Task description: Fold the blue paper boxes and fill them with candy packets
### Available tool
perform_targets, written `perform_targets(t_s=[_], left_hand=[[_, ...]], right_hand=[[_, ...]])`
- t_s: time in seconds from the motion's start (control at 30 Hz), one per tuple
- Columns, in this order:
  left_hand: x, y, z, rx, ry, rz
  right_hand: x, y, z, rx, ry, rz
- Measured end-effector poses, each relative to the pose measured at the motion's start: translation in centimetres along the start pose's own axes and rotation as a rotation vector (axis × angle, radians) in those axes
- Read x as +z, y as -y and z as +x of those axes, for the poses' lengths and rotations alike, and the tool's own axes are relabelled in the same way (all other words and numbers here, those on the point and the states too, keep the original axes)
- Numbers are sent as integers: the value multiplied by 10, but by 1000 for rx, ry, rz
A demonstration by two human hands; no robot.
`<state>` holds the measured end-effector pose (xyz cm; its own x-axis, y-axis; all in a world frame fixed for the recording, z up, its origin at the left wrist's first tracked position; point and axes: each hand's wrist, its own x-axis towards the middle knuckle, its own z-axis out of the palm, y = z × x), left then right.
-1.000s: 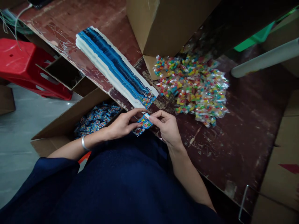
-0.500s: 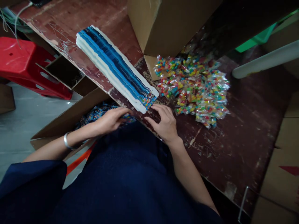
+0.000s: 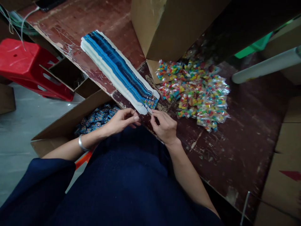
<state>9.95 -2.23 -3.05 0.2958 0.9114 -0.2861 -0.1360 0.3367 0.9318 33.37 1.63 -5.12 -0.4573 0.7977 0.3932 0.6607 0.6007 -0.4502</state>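
Observation:
On the table lies a long fanned stack of flat blue-and-white printed packets (image 3: pixel 119 72), its near end showing colourful artwork. My right hand (image 3: pixel 166 125) is at that near end, thumb and forefinger pinched on the edge of the top packet. Just left of it, my left hand (image 3: pixel 123 121) hovers by the table edge, fingers loosely curled and apart, with nothing visible in them. Small clear bags of multicoloured candies (image 3: pixel 195 91) are heaped to the right of the stack. Below my left hand, a cardboard box (image 3: pixel 61 121) holds many small blue filled packets (image 3: pixel 98 117).
A large cardboard carton (image 3: pixel 164 31) stands on the worn red-brown table (image 3: pixel 223 150) behind the candy bags. At the left is a red plastic stool (image 3: pixel 21 59). A pale pole (image 3: pixel 265 66) crosses the right side, and more cartons (image 3: pixel 282 163) stand beyond the table's right edge.
My right hand has closed from spread fingers into a pinch on the top packet's edge. My left hand has shifted right, away from over the box, and a colourful packet beneath it is no longer visible.

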Motion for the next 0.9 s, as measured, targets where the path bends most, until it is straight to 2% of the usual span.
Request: perform_targets(t_s=[0.07,0.13,0.2,0.27,0.37,0.43,0.5,0.7,0.8,0.9], left_hand=[[14,10,9,-109,36,-328],[25,16,17,-162,63,-544],[32,18,23,-177,77,-657],[35,15,26,-177,94,-695],[34,10,25,-144,192,-629],[32,8,23,-112,280,-523],[30,8,21,-103,347,-413],[32,6,13,-147,437,-208],[38,5,9,-157,468,-210],[41,8,9,-177,442,-225]], right_hand=[[-7,8,-11,-29,-97,-13],[-13,20,-24,-109,-156,-21],[-18,32,-35,-206,-167,-1],[-24,41,-42,-237,-127,61],[-34,45,-40,-50,-40,214],[-42,43,-34,109,30,304],[-49,41,-26,200,114,376],[-62,35,-14,339,226,636],[-67,34,-14,362,258,634],[-73,31,-16,351,277,576]])
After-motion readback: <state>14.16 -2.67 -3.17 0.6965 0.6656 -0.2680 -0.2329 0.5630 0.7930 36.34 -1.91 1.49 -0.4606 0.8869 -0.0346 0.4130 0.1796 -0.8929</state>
